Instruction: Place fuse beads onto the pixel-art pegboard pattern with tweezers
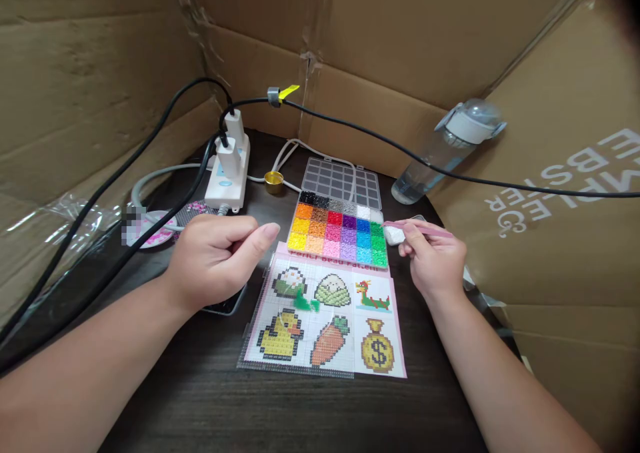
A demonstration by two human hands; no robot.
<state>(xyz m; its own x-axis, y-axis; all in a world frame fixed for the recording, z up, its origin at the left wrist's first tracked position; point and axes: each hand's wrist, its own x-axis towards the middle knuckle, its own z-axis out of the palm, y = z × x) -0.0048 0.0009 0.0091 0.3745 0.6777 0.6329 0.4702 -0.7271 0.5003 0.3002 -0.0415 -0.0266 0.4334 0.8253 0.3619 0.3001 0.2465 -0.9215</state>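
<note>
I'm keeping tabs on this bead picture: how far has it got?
Done: a small patch of green beads sits on the clear pegboard over the pink-edged pattern sheet. In hand: the right hand holds pink tweezers beside the open tray of coloured beads; the left hand hovers curled. Left: the duck, carrot and money-bag pictures show no beads.

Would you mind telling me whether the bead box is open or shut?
Open: the bead box has its clear lid folded back flat, leaving the coloured compartments uncovered.

A power strip (227,173), a gold cap (273,181) and what looks like a water bottle (445,153).
</note>
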